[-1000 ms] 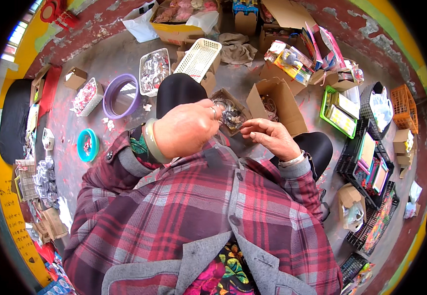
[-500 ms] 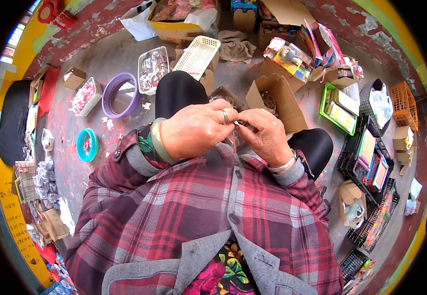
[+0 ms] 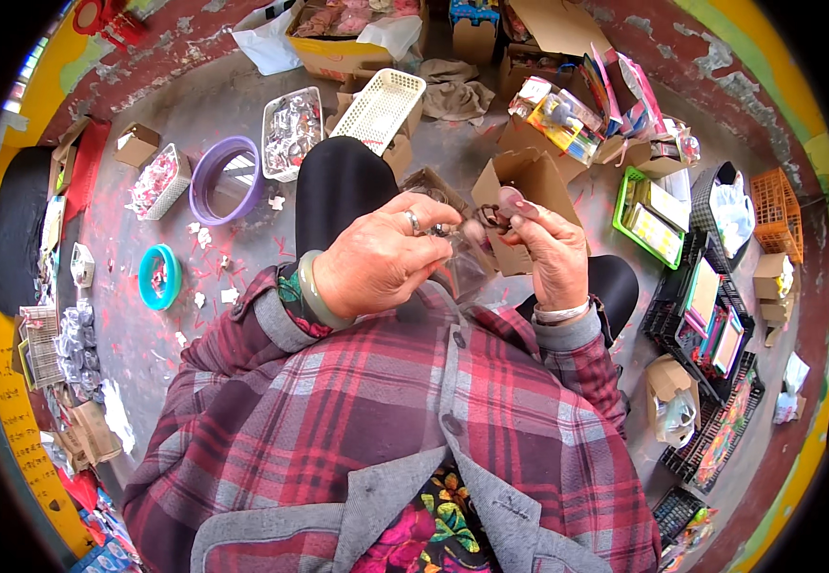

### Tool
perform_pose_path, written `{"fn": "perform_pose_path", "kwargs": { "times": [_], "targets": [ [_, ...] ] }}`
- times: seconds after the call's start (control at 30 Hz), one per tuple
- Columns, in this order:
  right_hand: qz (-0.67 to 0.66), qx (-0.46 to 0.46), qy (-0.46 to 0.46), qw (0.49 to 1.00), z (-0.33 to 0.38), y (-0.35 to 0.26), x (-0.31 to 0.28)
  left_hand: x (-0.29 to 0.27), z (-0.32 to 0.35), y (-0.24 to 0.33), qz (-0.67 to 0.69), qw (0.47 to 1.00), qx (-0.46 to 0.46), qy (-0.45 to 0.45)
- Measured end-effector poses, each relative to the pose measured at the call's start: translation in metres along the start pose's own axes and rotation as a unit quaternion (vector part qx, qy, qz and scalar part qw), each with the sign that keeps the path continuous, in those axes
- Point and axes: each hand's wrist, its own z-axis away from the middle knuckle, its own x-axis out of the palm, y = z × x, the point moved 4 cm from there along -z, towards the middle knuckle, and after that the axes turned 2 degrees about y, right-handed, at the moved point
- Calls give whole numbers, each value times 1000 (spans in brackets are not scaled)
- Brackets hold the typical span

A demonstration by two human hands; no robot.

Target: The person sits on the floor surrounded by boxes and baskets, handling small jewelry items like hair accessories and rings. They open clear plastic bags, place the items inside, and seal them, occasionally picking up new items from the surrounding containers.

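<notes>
Above my lap my left hand has its thumb and forefinger nearly together, with a small dark shiny piece at their tips; its kind cannot be made out. My right hand is raised a little to the right, pinching a small pinkish piece with dark brown bits beside it. The hands are apart. Just beyond them, between my knees, stands an open cardboard box. A smaller box and clear plastic show partly behind my fingers.
On the floor to the left are a purple basin, a turquoise bowl and a white basket of wrapped items. An empty cream basket lies ahead. A green tray and black crates stand right.
My hands were together at the fingertips over a small white bit. Now they have separated, the right one moving right and upward, with the pinkish piece showing in its fingers.
</notes>
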Motion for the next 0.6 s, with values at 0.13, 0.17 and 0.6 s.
{"fn": "perform_pose_path", "kwargs": {
  "times": [0.13,0.17,0.6],
  "targets": [
    [-18,-77,9,997,-2,-2,-8,5,6,-7,33,999,-13,6],
    [-14,-103,15,995,-3,-3,-13,6,7,-9,43,999,-22,3],
    [-92,131,-16,987,-11,15,-23,35,29,-46,396,798,-455,13]
  ]
}}
